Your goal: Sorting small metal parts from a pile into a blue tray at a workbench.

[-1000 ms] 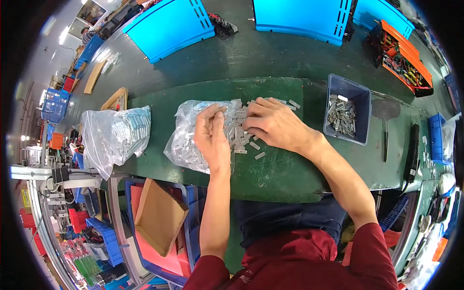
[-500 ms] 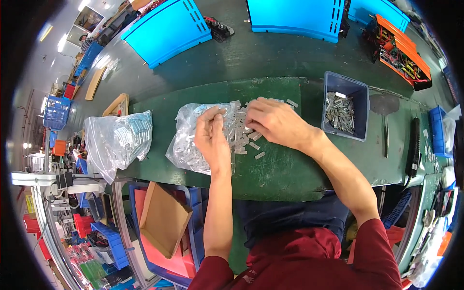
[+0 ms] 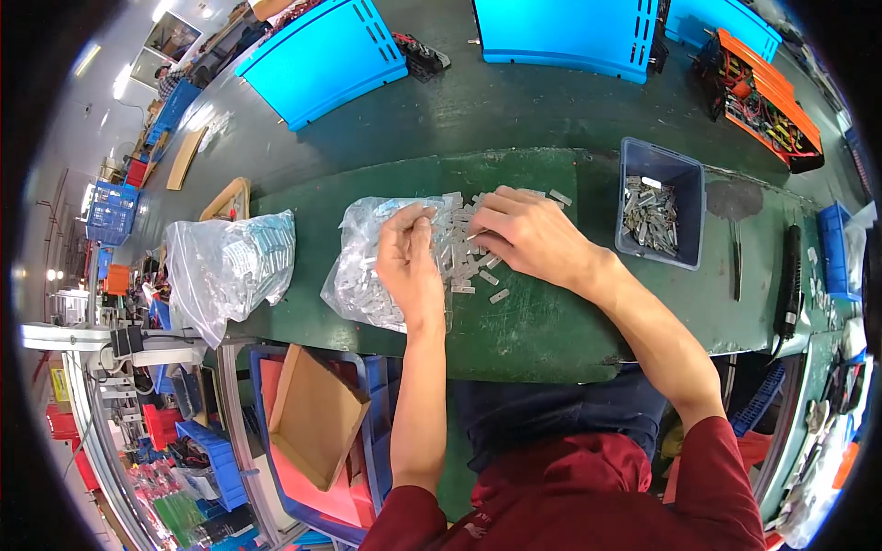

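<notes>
Where the near edge of the green worktop (image 3: pixel 524 340) ends, the person's dark red shirt (image 3: pixel 570 496) and dark trousers (image 3: pixel 560 418) fill the lower middle. Below the edge, at left, an open cardboard box (image 3: pixel 317 418) lies tilted in a blue crate (image 3: pixel 312 520).

Both bare forearms reach up over the worktop. Left hand (image 3: pixel 410 257): over the right part of a clear bag (image 3: pixel 344 285), fingers curled towards the thumb, narrow gap; cannot tell whether anything is held. Right hand (image 3: pixel 533 234): palm down, thumb and forefinger nearly together, seemingly pinching a metal strip (image 3: pixel 472 237), of which only a pale sliver shows.

Metal strips (image 3: pixel 459 257) lie heaped between the hands, spilling from the bag's right side; a few lie loose nearer the person. More show through the plastic. Well to the left, a second bag (image 3: pixel 234 266), full. To the right, a grey-blue bin (image 3: pixel 661 163), partly filled with similar strips; beyond its right side, a thin metal tool (image 3: pixel 738 262), then a black tool (image 3: pixel 790 285).

Farther back: three bright blue cases (image 3: pixel 565 37) along the top, and at right an orange box (image 3: pixel 772 119) with wires inside.
</notes>
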Tool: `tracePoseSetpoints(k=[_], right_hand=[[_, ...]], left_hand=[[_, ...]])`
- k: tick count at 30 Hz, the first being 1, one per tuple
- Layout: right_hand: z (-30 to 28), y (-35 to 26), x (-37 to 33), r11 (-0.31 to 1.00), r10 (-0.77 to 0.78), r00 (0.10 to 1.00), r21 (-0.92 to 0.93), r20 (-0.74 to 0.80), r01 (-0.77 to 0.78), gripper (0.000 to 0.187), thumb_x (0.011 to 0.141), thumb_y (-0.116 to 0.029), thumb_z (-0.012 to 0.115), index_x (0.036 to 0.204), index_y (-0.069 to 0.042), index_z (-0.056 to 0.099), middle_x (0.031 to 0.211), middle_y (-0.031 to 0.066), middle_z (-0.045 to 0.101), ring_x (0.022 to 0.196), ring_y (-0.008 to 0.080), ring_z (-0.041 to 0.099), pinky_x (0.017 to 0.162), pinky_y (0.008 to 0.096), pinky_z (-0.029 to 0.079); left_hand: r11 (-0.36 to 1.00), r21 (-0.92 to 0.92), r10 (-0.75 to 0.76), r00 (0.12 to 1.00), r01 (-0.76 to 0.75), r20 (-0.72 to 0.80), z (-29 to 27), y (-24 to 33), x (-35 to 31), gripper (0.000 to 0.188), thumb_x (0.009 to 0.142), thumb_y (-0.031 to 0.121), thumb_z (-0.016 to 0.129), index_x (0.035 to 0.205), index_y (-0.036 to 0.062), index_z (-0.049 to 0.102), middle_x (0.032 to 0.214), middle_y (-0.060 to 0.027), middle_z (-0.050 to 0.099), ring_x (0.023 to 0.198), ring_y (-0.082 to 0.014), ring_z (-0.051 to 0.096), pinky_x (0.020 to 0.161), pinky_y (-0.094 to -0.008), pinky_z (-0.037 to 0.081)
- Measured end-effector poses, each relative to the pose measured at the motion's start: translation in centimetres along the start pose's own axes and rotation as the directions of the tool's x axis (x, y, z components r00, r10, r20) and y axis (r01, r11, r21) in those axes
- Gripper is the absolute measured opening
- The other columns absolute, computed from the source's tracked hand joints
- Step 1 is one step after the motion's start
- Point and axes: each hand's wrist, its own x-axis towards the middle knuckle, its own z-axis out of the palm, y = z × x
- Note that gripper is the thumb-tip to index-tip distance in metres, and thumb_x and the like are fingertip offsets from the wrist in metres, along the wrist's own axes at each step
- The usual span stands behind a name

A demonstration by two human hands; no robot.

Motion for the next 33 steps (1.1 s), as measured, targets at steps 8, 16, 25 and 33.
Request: tracePoseSetpoints(k=[8,16,25,33], right_hand=[[1.5,-0.4,0.1,0.969,-0.243,0.97,0.055,0.011,0.242,0.021,0.075,-0.007,0.076,0.091,-0.007,0.063,0.09,0.0042,0.062,0.091,0.0259,0.06,0.079,0.0397,0.052],[0.4,-0.6,0.3,0.978,-0.209,0.978,-0.003,0.012,0.209,0.025,0.073,-0.003,0.074,0.096,-0.007,0.064,0.089,0.0073,0.06,0.088,0.0279,0.06,0.075,0.0397,0.052],[-4.5,0.9,-0.3,0.937,0.086,0.981,-0.319,-0.176,-0.139,0.016,0.081,-0.008,0.074,0.095,-0.005,0.066,0.093,0.0093,0.064,0.09,0.0318,0.065,0.075,0.0415,0.055],[0.9,-3.2,-1.2,0.995,-0.078,0.991,-0.056,0.111,0.085,0.021,0.078,-0.022,0.078,0.086,-0.007,0.065,0.087,0.0056,0.06,0.087,0.0244,0.063,0.073,0.0379,0.055]], left_hand=[[1.0,-0.006,-0.008,1.0,0.008,0.013,0.0,0.1,-0.1,0.017,0.1,-0.002,0.057,0.114,-0.002,0.065,0.107,-0.0097,0.071,0.099,-0.0133,0.065,0.089,-0.0292,0.053],[1.0,-0.021,-0.006,1.0,0.006,0.012,0.0,0.0,-0.1,0.016,0.1,-0.001,0.058,0.114,-0.0013,0.066,0.108,-0.0091,0.071,0.1,-0.0139,0.066,0.091,-0.0281,0.051],[1.0,-0.002,-0.019,1.0,0.019,0.01,0.1,0.3,-0.2,0.016,0.1,0.001,0.059,0.114,-0.0005,0.066,0.108,-0.0089,0.072,0.101,-0.014,0.066,0.091,-0.0282,0.05],[0.998,0.044,-0.034,0.999,0.034,-0.001,-0.1,-0.1,-0.1,0.016,0.1,0.001,0.059,0.113,0.0001,0.067,0.108,-0.008,0.072,0.099,-0.0126,0.065,0.087,-0.0273,0.05]])
